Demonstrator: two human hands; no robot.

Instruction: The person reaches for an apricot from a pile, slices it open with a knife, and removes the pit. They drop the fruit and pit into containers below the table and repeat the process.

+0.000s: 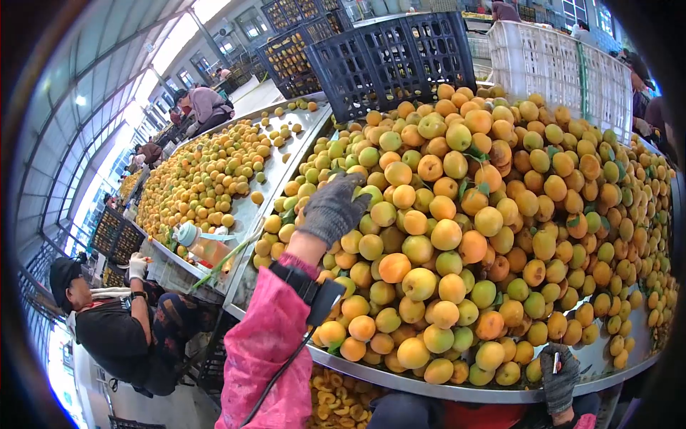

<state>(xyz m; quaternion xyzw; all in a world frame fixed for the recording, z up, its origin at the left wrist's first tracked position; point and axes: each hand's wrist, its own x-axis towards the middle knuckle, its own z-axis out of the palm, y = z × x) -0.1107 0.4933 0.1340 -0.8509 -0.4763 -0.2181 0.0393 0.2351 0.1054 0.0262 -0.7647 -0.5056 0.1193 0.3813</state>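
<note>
My left hand (333, 209), in a dark grey knitted glove, reaches over the left side of a big heap of apricots (444, 234). Its fingers are stretched out and apart, with the fingertips right at a yellow-green apricot (371, 194). My right hand (559, 377), in a matching glove, is low at the table's front edge. Its fingers are closed round a small, slim thing with a pale, shiny part (556, 362); I cannot tell what that is. Orange and green apricots lie just above this hand.
The metal table (457, 390) has a raised front rim. Behind the heap stand a black crate (391, 63) and a white crate (547, 68). At left are another apricot table (207, 175), a bottle (204, 242) and a seated person (118, 325). Halved apricots (339, 400) lie below.
</note>
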